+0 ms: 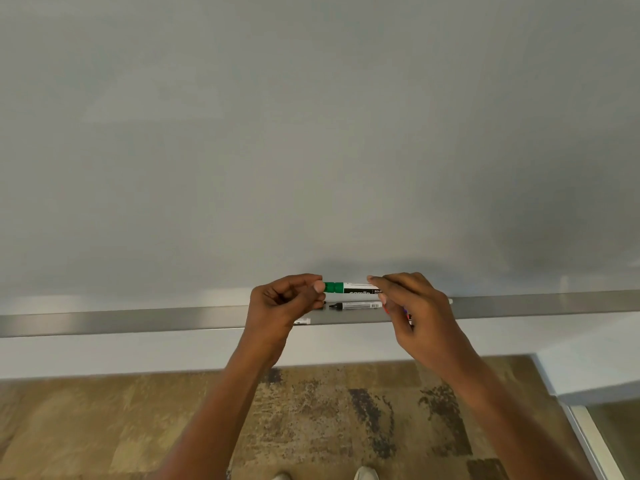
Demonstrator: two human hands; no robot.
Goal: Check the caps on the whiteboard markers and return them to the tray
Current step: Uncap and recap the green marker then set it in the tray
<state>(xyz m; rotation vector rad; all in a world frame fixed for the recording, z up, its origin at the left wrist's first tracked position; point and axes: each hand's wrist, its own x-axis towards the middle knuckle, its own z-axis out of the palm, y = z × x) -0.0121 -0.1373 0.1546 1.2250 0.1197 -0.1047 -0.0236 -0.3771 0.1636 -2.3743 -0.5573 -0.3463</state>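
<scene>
I hold a green-capped whiteboard marker (349, 287) level just above the metal tray (138, 318). My left hand (280, 306) pinches the green cap end with thumb and fingertips. My right hand (412, 303) grips the white barrel at the other end. A black marker (355, 305) lies on the tray below, its tip bare. Under my right hand show bits of a red marker (387, 309), mostly hidden. A white marker end (303, 321) pokes out beside my left wrist.
The grey whiteboard (311, 133) fills the view above the tray. Below the tray are a pale wall strip and patterned brown carpet (104, 427). My shoe tips (365, 472) show at the bottom edge. A glass panel frame (588, 441) stands at the lower right.
</scene>
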